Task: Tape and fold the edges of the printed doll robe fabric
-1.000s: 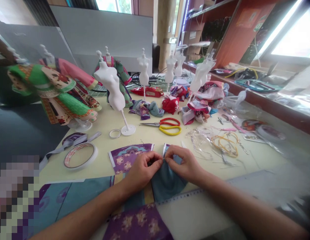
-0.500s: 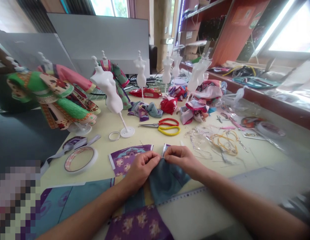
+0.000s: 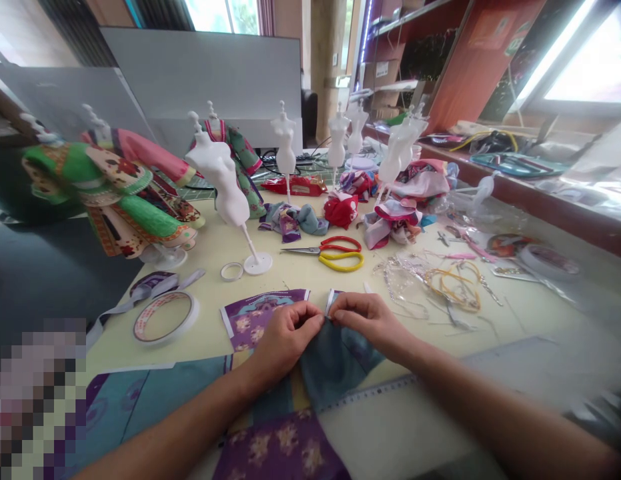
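A teal piece of fabric [image 3: 333, 363] hangs from my fingertips, its upper edge pinched between both hands. My left hand [image 3: 293, 330] is closed on that edge with thumb and forefinger. Just beside it my right hand [image 3: 363, 317] pinches the same edge; the fingertips nearly meet. Behind my left hand lies a purple flowered fabric piece [image 3: 245, 313] with white borders. Under my forearms spreads a larger teal fabric panel [image 3: 160, 397], with a purple flowered part [image 3: 280, 447] nearest me. A clear ruler [image 3: 390, 388] lies partly beneath the held fabric.
Scissors [image 3: 335, 253] with red and yellow handles lie beyond my hands. A tape roll [image 3: 165, 318] sits at left, near a bare white mannequin [image 3: 223, 177]. Dressed mannequins [image 3: 115, 187] stand at far left. Tangled cords and chains [image 3: 453, 287] lie at right.
The whole view has shifted slightly, so the table's things sit a little further right. Both hands keep their pinch on the teal fabric's edge with hardly any movement.
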The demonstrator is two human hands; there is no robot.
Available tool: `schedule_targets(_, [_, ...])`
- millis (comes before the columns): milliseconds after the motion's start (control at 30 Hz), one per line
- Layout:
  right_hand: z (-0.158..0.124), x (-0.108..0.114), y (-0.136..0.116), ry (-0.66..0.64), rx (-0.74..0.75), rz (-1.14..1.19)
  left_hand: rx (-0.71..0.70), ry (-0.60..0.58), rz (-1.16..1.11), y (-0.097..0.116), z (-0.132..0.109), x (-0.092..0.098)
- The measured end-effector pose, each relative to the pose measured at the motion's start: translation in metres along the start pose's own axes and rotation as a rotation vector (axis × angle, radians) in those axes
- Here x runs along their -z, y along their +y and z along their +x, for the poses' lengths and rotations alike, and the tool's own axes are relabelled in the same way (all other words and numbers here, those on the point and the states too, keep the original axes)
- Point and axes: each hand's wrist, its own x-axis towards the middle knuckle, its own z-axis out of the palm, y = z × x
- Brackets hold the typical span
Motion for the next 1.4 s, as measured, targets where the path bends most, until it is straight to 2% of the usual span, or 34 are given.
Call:
schedule_targets(67, [-0.0011,0.0008,-0.0001,0.005,0.029,-0.008,-0.005,-0.005,-0.005,0.0008,0.0003,0.0003])
schedule_targets(200, [-0.0019,0.0010,0.0011,0.107,0.143,-0.049,-0.048,-0.035,-0.014,0.0016,0.0007,0.0006])
schedule_targets(367, [-0.0003,0.0026,0.0008,-0.022,0.267,-0.219,-0.114,-0.043,0.039,0.0017,-0.0003,0.0008])
schedule_targets(633, [-0.0011,0.0049,0.0011,0.026,0.245,-0.319,-0.105,-0.008,0.127,0.0071,-0.0017,0.0013])
schedule_targets(1033, [-0.0017,0.0017,-0.0007,0.013,0.276,-0.353,-0.192,0.044,0.279,0.0075,-0.0019,-0.0019])
schedule_targets(1400, [-0.0017,0.0014,0.0027,0.034,0.273,-0.347,-0.185,0.015,0.255,0.0052,-0.0035,-0.0024])
